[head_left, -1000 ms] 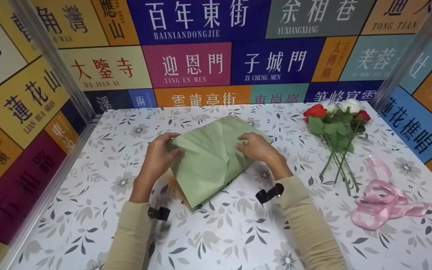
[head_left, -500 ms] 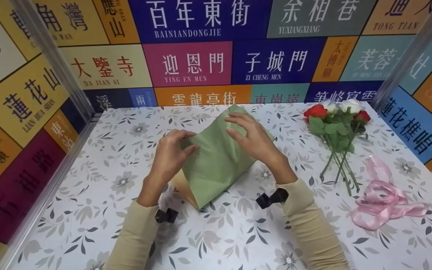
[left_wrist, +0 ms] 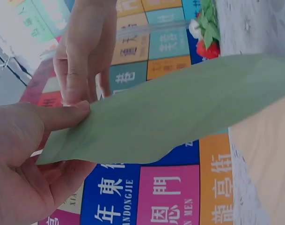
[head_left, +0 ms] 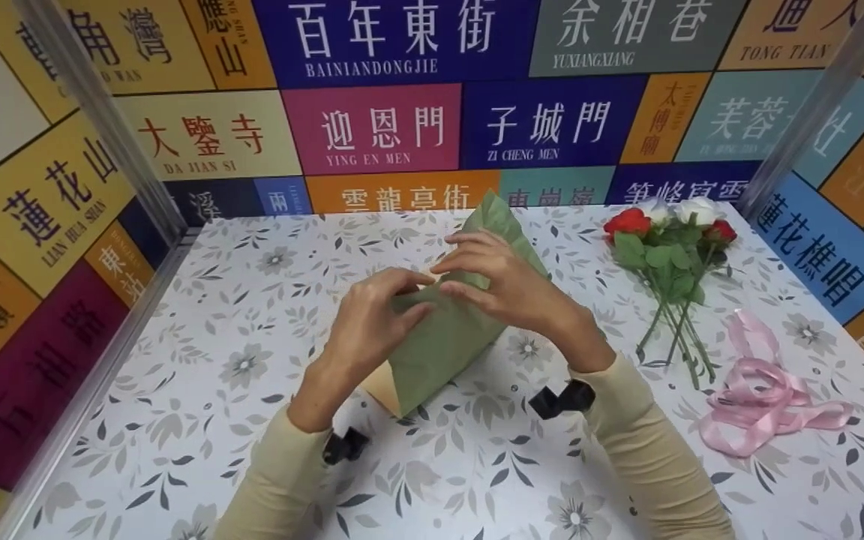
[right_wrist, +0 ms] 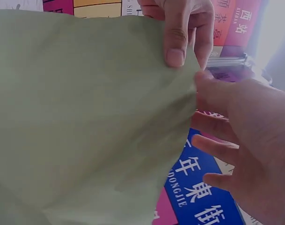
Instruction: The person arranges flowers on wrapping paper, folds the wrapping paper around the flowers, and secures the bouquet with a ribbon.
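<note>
A folded sheet of green wrapping paper [head_left: 439, 360] stands partly raised over the table, with a tan side [head_left: 383, 386] showing at its lower left. My left hand [head_left: 368, 322] pinches its upper edge between thumb and fingers; in the left wrist view the thumb [left_wrist: 67, 116] lies on the green face. Right beside that grip is my right hand [head_left: 511, 289], fingers spread and loosely bent. In the right wrist view its thumb tip meets the edge of the paper [right_wrist: 86, 103], and the other fingers [right_wrist: 217, 150] stand apart beyond that edge.
Red and white roses [head_left: 668, 240] with green stems lie at the right rear. A loose heap of pink ribbon [head_left: 758, 405] lies in front of them. The table [head_left: 177, 420] has a floral cover. Walls with colourful lettered panels [head_left: 372, 127] enclose its back and sides.
My left hand has drawn its edge of the paper up and to the right. My right hand has gone from the paper's right part to beside the left hand. The paper's far corner now stands higher.
</note>
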Tool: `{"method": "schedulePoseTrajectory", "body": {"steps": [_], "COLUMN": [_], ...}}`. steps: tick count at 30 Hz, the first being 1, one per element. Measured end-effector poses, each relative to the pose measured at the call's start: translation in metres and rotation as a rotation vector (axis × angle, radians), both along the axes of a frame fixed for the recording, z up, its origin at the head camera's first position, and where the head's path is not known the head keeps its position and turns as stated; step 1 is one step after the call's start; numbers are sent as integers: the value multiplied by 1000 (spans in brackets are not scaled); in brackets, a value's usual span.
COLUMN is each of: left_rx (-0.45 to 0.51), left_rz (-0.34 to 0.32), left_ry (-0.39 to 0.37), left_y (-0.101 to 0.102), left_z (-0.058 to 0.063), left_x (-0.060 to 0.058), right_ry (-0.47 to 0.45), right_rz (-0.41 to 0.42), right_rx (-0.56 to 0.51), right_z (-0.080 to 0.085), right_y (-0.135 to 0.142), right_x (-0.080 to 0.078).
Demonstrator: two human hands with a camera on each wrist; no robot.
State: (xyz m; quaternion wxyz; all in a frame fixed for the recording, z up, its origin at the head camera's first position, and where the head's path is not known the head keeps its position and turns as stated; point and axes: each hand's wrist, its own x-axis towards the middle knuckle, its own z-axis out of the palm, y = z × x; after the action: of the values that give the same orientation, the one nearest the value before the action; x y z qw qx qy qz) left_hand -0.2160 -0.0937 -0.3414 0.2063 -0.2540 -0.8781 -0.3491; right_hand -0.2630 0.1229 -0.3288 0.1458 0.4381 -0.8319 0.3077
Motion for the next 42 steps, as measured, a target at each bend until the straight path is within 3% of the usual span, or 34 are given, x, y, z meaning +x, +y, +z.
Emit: {"method": "schedulePoseTrajectory", "body": {"steps": [3,6,8,10,12,14,17,21,25,32,36,42], "left_rx": [33,132,186,172,50,-136,-383,-607,-700,-651,-615,-537], "left_rz": [-116,-245,-274,-252,-205,-180,-207,-191,-181,-174,-183,-128], "left_ry": [-77,-237,-341,-412,-466,-515,-636,-733,-752,-756,-725,-694], "left_y": [0,-3,-4,-5,-4,-4,-3,-2,-8,-28,-34,-42], "left_z": [-4,-13,-21,-31,-45,-59,-77,-89,-92,-90,-90,-89], "left_x": [-2,-7,-12,-17,-21,-24,-25,-26,-31,-45,-51,-55], "right_ry": [49,102,137,159,167,156,129,75,-1,-217,-281,-425], "right_rz": [21,66,94,120,135,149,138,87,83,89,21,-87], "right_rx": [43,67,82,93,105,98,96,140,249,387,423,452], "right_z": [3,3,2,2,3,3,1,-3,-5,-9,-15,-35], "right_y": [14,28,37,47,57,68,84,100,110,119,120,120], "right_x": [7,15,22,29,35,38,41,46,54,59,53,37]}}
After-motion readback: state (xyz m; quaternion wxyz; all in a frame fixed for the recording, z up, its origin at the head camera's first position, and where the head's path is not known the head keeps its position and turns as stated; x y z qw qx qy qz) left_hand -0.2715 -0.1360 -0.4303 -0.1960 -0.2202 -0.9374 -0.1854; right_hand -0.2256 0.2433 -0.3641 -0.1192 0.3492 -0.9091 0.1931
